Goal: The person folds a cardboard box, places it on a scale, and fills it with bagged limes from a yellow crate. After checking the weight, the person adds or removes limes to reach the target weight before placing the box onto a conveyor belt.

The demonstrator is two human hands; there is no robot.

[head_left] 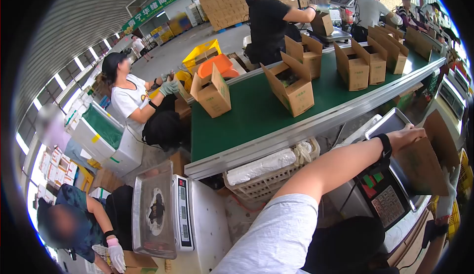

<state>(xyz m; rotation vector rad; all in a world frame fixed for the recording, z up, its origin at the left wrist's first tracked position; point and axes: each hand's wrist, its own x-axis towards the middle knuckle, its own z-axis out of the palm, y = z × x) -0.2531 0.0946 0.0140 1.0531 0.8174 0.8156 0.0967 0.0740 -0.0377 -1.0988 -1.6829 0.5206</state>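
My left hand [409, 136], bare with a black wristband, grips the near upper edge of an open cardboard box [419, 168] at the right. On the box's far right side is my right hand [450, 187], in a pale glove, holding that wall; its fingers are partly hidden. The box tilts over the metal tray [390, 121] of a weighing scale [385, 200] with a keypad. What lies inside the box cannot be seen.
A green conveyor belt [237, 130] carries several open cardboard boxes [291, 91]. Under its edge stands a white plastic crate [266, 175]. Another scale [182, 214] with a clear tray sits at left. Co-workers [140, 96] stand or sit around the belt; one person [74, 224] bends at lower left.
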